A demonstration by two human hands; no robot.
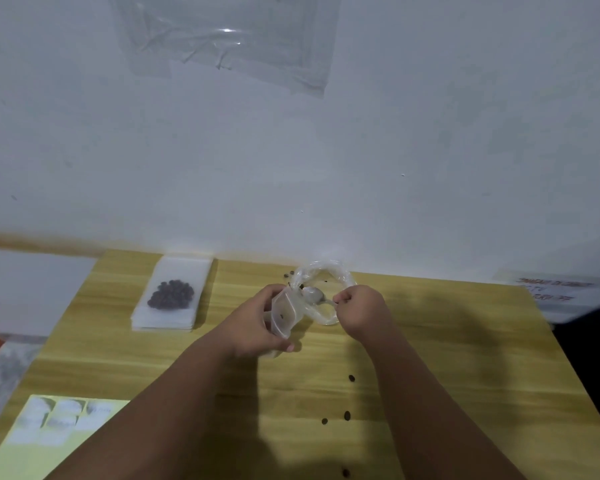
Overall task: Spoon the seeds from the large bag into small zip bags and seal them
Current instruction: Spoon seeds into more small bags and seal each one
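In front of you stands a light wooden table (465, 341) against a white wall (430, 133) with a wrinkled clear plastic sheet (229, 39) on it. At your lower left lies a yellow sheet of white stickers (49, 427) and at your far right a red-lettered notice (555, 289)

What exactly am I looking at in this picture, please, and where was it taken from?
There is no machine here: a person works with bare hands. The single picture comes from a camera worn on their head, looking forward and down at a wooden table against a white wall.

The left hand holds a small zip bag. The right hand pinches a spoon, whose bowl is at the large bag, a clear one with its rim rolled down.

To the left lies a stack of small bags with a filled bag on top. Loose seeds dot the table, and a sheet of labels lies at the near left corner.
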